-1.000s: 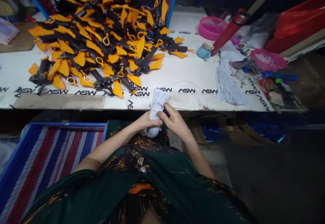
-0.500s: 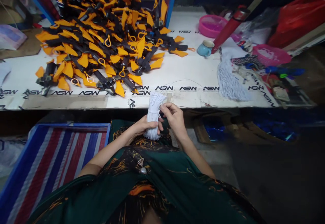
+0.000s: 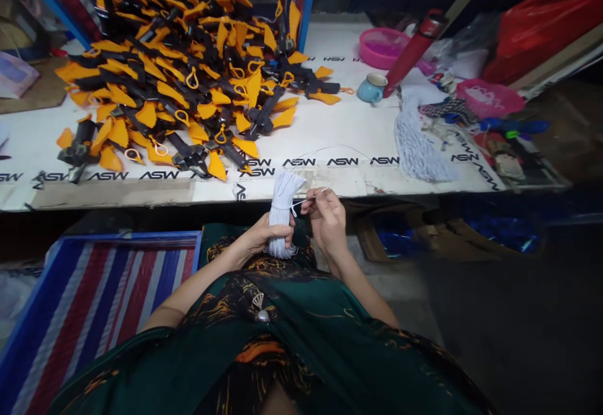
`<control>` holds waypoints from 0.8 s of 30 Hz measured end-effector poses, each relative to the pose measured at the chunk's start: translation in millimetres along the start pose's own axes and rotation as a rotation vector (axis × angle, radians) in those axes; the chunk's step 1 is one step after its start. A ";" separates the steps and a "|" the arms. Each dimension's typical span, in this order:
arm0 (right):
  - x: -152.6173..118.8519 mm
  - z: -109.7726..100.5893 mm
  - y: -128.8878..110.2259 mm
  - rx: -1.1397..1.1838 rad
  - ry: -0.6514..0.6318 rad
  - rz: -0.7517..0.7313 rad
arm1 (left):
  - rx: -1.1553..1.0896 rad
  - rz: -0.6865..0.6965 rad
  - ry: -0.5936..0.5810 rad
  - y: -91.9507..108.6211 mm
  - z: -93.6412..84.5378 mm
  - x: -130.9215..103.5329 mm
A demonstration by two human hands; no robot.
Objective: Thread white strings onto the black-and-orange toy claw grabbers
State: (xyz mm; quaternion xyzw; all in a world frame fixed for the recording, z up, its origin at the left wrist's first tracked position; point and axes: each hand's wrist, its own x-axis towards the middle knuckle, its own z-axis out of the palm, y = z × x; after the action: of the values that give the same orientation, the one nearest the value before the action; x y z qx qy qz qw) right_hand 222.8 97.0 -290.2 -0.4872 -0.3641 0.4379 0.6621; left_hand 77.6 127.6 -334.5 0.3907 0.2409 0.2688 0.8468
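My left hand point(image 3: 271, 234) is wrapped round the lower half of a bundle of white cords point(image 3: 284, 196), held upright in front of the table edge. A single white cord point(image 3: 298, 203) ties the bundle round its middle. Its loose end runs to the right, pinched between the thumb and fingers of my right hand point(image 3: 326, 214). That end is drawn taut, and its tip sticks out past my fingertips. On the table to the right lies another heap of white cords point(image 3: 419, 145).
A large pile of black and orange parts point(image 3: 188, 88) covers the table's left. Further right stand a blue mug point(image 3: 372, 88), a red cylinder point(image 3: 409, 57), a pink basin point(image 3: 382, 48) and a pink basket point(image 3: 490, 98). A striped, blue-rimmed tray point(image 3: 127, 237) sits below at left.
My right hand has moved slightly right, away from the bundle, pulling the tying cord's end out straight. My left hand keeps its hold. The whole view has shifted a little.
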 end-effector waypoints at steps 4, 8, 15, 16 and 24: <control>-4.2 -0.7 -8.0 0.008 -0.094 -0.055 | -0.031 0.055 0.024 0.9 1.4 2.0; -7.2 0.6 -11.2 0.018 -0.240 0.117 | -0.009 0.079 -0.002 4.3 0.1 1.6; 4.5 7.1 -8.7 0.160 -0.343 0.456 | 0.068 0.056 -0.015 0.4 -8.3 1.5; 5.7 7.6 -8.4 0.155 -0.359 0.461 | 0.073 0.061 -0.022 -0.6 -10.1 1.9; 8.1 8.3 -5.2 0.138 -0.236 0.491 | 0.069 0.048 -0.001 -4.3 -14.7 7.2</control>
State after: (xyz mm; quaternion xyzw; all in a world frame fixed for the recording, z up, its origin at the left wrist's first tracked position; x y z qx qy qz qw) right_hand 219.3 106.5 -282.6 -0.4600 -0.2791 0.6627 0.5209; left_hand 75.0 137.7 -347.8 0.4254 0.2401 0.2804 0.8263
